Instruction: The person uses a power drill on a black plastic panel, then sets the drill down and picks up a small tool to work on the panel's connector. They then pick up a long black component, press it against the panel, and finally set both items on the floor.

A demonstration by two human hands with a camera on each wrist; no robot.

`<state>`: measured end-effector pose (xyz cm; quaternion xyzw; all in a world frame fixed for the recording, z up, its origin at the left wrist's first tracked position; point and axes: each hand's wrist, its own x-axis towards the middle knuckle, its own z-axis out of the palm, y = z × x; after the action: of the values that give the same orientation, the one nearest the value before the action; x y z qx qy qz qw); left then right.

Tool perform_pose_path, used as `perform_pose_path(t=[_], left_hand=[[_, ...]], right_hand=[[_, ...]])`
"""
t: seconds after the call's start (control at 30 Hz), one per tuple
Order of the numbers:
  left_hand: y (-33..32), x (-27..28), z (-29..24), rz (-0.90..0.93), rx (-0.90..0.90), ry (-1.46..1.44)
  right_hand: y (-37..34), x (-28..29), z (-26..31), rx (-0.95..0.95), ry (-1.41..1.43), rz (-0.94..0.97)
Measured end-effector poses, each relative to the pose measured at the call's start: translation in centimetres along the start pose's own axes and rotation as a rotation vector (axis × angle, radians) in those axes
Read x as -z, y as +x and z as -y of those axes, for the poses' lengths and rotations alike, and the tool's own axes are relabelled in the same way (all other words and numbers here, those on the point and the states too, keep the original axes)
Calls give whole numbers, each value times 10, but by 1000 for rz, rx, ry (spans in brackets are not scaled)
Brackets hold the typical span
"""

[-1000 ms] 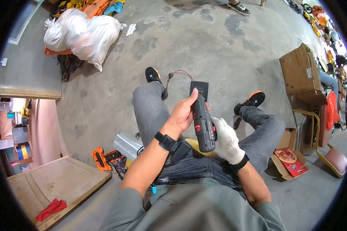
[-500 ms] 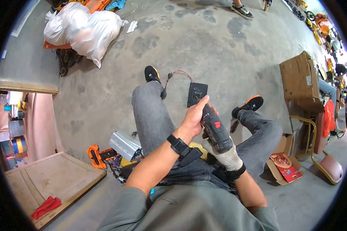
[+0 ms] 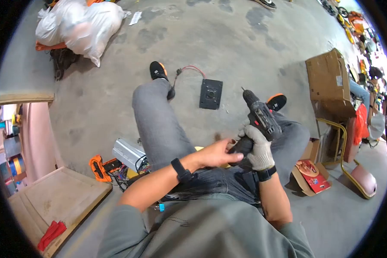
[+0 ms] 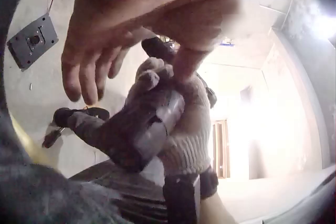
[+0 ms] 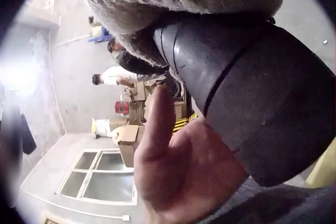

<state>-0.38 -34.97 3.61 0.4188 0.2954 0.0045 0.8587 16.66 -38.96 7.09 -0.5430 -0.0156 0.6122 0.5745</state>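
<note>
A black cordless drill (image 3: 262, 115) is held in my gloved right hand (image 3: 258, 150), fingers wrapped round its handle, its bit pointing forward and up. My bare left hand (image 3: 219, 154) is beside the drill's battery base (image 3: 244, 146), with its thumb right at it. In the left wrist view the fingers (image 4: 88, 77) of that hand hang loosely, away from the drill. Its palm and raised thumb show by the base in the right wrist view. On the floor ahead lies a black rectangular plate (image 3: 210, 94) with a round centre piece and a red wire.
To my left are a silver metal box (image 3: 128, 152) with wires and an orange-and-black tool (image 3: 99, 168). A cardboard box (image 3: 329, 79) stands at right, near a chair frame (image 3: 345, 146) and a small open carton (image 3: 311, 176). White bags (image 3: 79, 30) sit at far left.
The drill has come off the plate and swung right and upward, its bit now showing. My left hand has moved from the drill's front to its base; the plate stays on the floor.
</note>
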Motion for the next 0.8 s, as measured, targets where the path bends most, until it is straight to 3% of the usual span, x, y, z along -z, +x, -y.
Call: perform_pose_path(t=[0.03, 0.1, 0.13, 0.2, 0.3, 0.33, 0.4, 0.53, 0.6, 0.8], left_hand=[[6, -4, 17, -41, -103, 187], [-1, -16, -7, -89, 0, 381], [2, -16, -5, -79, 6, 371], [4, -23, 5, -147, -190, 347], [0, -23, 6, -242, -247, 201], [-7, -23, 0, -250, -127, 215], [-15, -32, -11, -321, -109, 315], [-6, -32, -18, -438, -30, 499], [1, -34, -14, -490, -71, 504], [17, -30, -18, -492, -157, 431]], right_hand=[[2, 0, -1, -40, 58, -24], [3, 1, -1, -90, 125, 15], [4, -2, 0, -95, 123, 0], [2, -5, 2, -117, 154, 47], [9, 3, 0, -115, 248, 123], [9, -1, 2, -120, 252, 115], [0, -23, 13, -104, 309, -13], [3, -22, 10, -43, 283, 10], [9, -13, 4, -19, 348, 174], [20, -11, 10, 23, 417, 93]])
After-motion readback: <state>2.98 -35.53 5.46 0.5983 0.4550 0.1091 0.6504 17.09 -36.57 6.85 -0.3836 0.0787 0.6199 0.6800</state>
